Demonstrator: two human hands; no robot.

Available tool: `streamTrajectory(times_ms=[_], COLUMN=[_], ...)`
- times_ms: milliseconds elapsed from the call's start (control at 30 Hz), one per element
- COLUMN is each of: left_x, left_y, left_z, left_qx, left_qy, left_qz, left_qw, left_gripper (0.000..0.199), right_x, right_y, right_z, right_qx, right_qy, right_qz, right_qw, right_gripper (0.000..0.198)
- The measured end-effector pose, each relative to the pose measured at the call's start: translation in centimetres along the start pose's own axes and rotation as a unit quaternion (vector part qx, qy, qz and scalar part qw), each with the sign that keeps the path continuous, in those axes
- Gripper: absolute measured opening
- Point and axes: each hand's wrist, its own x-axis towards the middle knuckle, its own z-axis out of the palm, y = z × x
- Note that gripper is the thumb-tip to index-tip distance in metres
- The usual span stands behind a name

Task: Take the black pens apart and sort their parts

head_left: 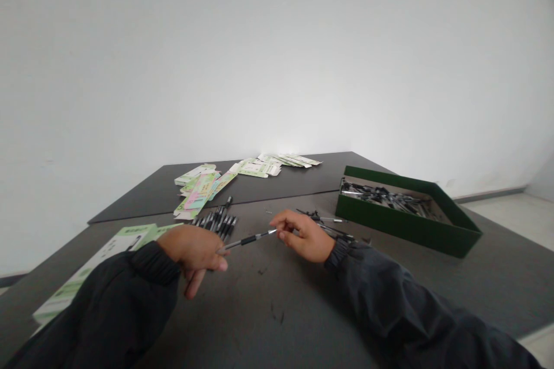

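A clear pen (249, 239) with a black grip slants up to the right between my two hands. My left hand (194, 248) is closed on its rear end, with the other fingers pointing down toward the table. At the silvery tip, the curled fingers and thumb of my right hand (303, 235) pinch the pen's point; the exact contact is partly hidden. Just beyond my left hand lies a row of pens (219, 220) with black caps or grips. Beside and behind my right hand is a loose group of dark pen parts (320, 218), partly covered by the hand.
A green open box (407, 233) full of pens and pen parts (389, 199) stands on the right. Flattened green-and-white cartons (259, 167) lie along the back of the dark table (268, 311). White-and-green pen boxes (99, 259) lie under my left forearm. Small dark scraps (277, 314) dot the front.
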Motion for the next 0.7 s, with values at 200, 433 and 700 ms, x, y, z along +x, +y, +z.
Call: streamTrajectory(times_ms=[200,433,700], left_x=[0.09,-0.05,0.07], left_y=[-0.14,-0.07,0.06], left_z=[0.14,0.07,0.05], left_qx=[0.000,0.004,0.009], left_qy=[0.013,0.006,0.005], left_qz=[-0.003,-0.006,-0.021], left_qw=[1.000,1.000,1.000], left_gripper=[0.049,0.049,0.049], right_x=[0.23,0.17,0.09], right_y=[-0.48,-0.18,-0.11], right_z=[-0.25,-0.10,-0.04], right_qx=[-0.058,-0.037,0.017], right_qy=[-0.029,-0.041,-0.040], right_qz=[-0.010,0.005,-0.005], right_qw=[0.998,0.998,0.999], right_gripper=[0.023,0.032,0.032])
